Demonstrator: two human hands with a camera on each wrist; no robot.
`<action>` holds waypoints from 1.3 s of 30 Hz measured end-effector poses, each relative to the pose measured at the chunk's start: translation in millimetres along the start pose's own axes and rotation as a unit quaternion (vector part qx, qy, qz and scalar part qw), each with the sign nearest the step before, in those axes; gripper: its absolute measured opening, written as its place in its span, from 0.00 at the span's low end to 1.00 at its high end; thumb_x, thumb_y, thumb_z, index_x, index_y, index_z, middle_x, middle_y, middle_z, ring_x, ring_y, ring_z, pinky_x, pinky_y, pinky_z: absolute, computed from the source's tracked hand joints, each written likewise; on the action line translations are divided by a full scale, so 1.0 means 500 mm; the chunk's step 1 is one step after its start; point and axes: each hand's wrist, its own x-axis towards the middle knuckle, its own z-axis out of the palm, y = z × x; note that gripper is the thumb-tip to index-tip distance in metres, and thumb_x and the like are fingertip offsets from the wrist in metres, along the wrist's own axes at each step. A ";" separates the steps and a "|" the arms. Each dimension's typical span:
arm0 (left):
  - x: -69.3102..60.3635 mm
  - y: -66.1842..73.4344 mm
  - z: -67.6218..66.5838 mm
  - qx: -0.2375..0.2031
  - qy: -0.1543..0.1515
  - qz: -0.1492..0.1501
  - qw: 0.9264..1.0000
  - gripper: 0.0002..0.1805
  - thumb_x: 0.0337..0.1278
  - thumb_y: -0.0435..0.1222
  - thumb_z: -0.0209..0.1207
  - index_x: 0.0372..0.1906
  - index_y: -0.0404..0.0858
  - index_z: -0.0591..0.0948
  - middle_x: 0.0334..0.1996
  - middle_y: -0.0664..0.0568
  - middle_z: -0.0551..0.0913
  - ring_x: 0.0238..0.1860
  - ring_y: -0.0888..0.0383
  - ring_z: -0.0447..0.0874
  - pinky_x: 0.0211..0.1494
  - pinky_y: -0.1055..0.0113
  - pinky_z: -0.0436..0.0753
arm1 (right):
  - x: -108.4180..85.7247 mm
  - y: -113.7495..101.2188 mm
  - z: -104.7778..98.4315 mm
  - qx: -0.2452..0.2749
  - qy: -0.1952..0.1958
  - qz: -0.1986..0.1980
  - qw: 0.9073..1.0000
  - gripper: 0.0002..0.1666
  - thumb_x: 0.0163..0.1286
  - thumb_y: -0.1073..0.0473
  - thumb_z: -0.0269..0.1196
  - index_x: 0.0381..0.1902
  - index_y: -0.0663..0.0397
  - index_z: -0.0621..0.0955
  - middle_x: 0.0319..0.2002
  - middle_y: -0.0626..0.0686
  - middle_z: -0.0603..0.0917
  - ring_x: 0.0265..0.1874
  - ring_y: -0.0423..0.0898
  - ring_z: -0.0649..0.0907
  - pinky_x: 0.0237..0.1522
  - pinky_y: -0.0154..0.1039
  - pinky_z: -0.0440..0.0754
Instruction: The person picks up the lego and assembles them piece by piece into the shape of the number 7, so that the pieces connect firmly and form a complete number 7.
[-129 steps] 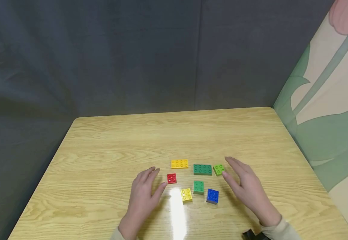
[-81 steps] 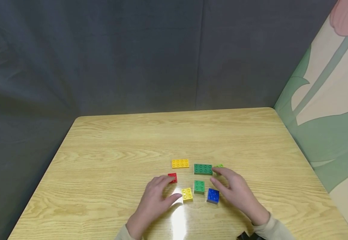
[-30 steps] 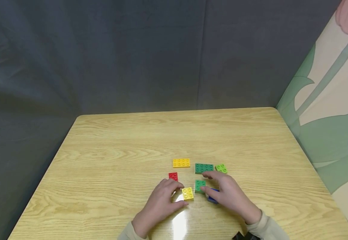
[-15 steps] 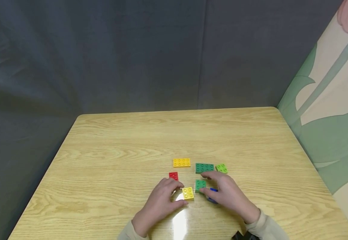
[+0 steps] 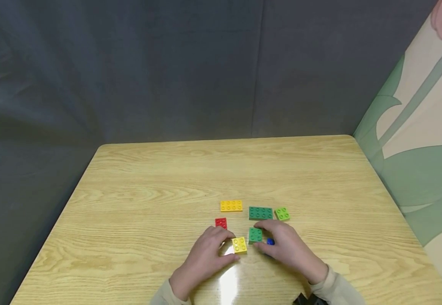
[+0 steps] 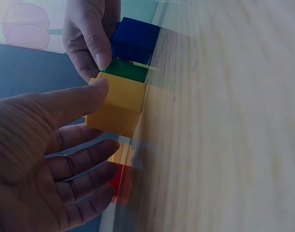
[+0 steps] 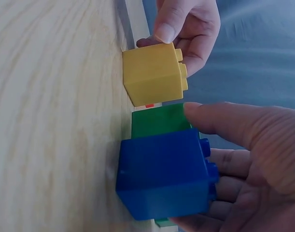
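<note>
My left hand (image 5: 207, 258) pinches a yellow square building block (image 5: 239, 245) between thumb and index finger; the block sits on the table. In the left wrist view its thumb (image 6: 100, 89) lies on the yellow block's upper edge, other fingers spread below. My right hand (image 5: 287, 245) has thumb and index finger at opposite sides of a green square block (image 5: 255, 235), pinching it. A blue block (image 7: 161, 171) stands just under the right hand, mostly covered by it in the head view. A red block (image 5: 221, 223) lies behind the left hand, partly hidden.
Farther back lie a long yellow block (image 5: 231, 206), a long dark green block (image 5: 261, 213) and a light green block (image 5: 282, 213). The wooden table (image 5: 148, 182) meets a dark curtain (image 5: 179, 76) behind. Something black (image 5: 308, 300) shows at the bottom edge.
Both hands have come inward, the left past the red block to the yellow square one, the right from beside the light green block to the green square one. The blocks stay in place.
</note>
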 end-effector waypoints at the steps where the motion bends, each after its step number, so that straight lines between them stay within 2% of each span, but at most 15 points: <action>1: 0.000 0.000 0.000 -0.001 0.001 0.000 1.000 0.22 0.50 0.51 0.70 0.49 0.46 0.81 0.44 0.62 0.79 0.44 0.64 0.72 0.52 0.67 0.75 | 0.000 0.000 0.001 0.000 -0.001 0.002 1.000 0.23 0.57 0.57 0.73 0.50 0.56 0.82 0.51 0.54 0.83 0.54 0.54 0.80 0.55 0.53 0.78; 13: 0.003 -0.003 0.003 -0.008 0.004 -0.005 1.000 0.20 0.49 0.48 0.70 0.47 0.47 0.82 0.42 0.63 0.79 0.42 0.65 0.71 0.48 0.68 0.75 | 0.004 -0.004 0.004 -0.008 0.008 0.018 1.000 0.19 0.58 0.59 0.73 0.48 0.53 0.84 0.49 0.51 0.84 0.52 0.52 0.81 0.54 0.52 0.78; 21: 0.003 -0.003 0.004 0.002 0.010 0.002 1.000 0.21 0.49 0.49 0.70 0.48 0.47 0.82 0.42 0.61 0.80 0.41 0.64 0.72 0.48 0.67 0.75 | 0.001 -0.003 -0.005 -0.013 0.029 -0.007 0.999 0.21 0.58 0.58 0.72 0.50 0.54 0.83 0.50 0.51 0.84 0.53 0.51 0.81 0.54 0.52 0.79; 39: 0.004 -0.003 0.004 0.005 0.013 0.006 1.000 0.21 0.49 0.49 0.71 0.48 0.46 0.82 0.42 0.61 0.81 0.42 0.64 0.73 0.50 0.67 0.75 | -0.007 -0.018 -0.027 -0.015 0.040 -0.042 0.998 0.21 0.59 0.59 0.72 0.51 0.54 0.83 0.50 0.50 0.84 0.52 0.50 0.82 0.51 0.50 0.81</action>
